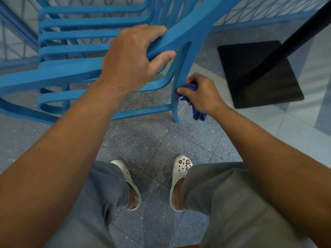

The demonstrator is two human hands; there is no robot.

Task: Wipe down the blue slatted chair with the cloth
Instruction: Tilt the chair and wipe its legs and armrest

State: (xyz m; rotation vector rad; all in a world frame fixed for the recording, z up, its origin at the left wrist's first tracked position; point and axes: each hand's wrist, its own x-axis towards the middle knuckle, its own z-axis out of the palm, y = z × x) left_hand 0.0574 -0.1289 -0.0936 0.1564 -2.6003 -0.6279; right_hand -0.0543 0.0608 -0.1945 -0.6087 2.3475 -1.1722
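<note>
The chair (75,51) stands in front of the person and a little to the left, on the speckled floor (143,140), with its slats running across the view. The left hand (129,58) is closed around the top rail of the chair, fingers over the far side and thumb under the near side, so it holds the frame steady. The right hand (200,93) is lower and closed around a bunched blue cloth (191,97), which it presses against the side of the rear leg (179,86); a loose end of the cloth hangs down below the hand. This leg is the thing that matters now: its long axis goes almost straight down from the rail to the floor, and it lies directly to the left of the right hand, touching the cloth. The right hand is the nearer one (the left is busy with holding), so I judge that the wipe should run along the leg, up or down, not across it. A dark table base (259,74) stands well apart on the right.
</note>
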